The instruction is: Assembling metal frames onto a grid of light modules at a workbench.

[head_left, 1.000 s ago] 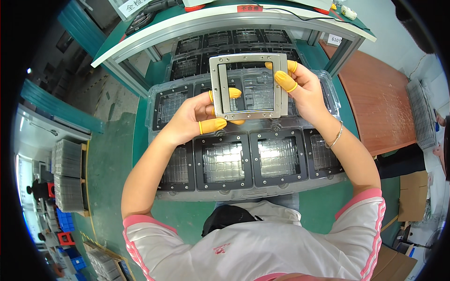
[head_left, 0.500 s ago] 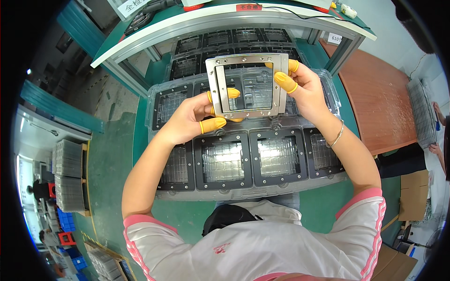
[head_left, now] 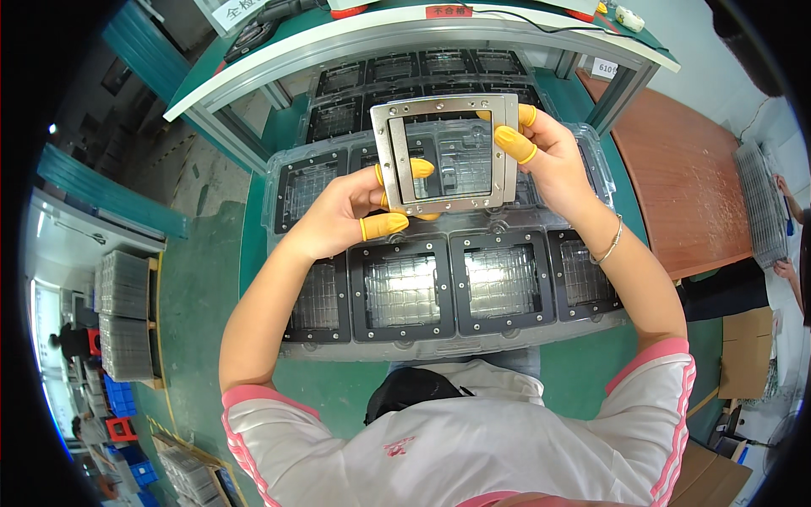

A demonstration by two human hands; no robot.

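Head view: I log one square metal frame (head_left: 448, 152), lifted above the tray's (head_left: 279, 279) far edge, left hand (head_left: 342, 211) and right hand (head_left: 553, 160) clamping opposite sides; frame between grips.

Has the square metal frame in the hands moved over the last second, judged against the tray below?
Yes. The metal frame has shifted slightly up the picture, toward the far rows of the black tray, and tilted a little, held by the left hand and right hand.
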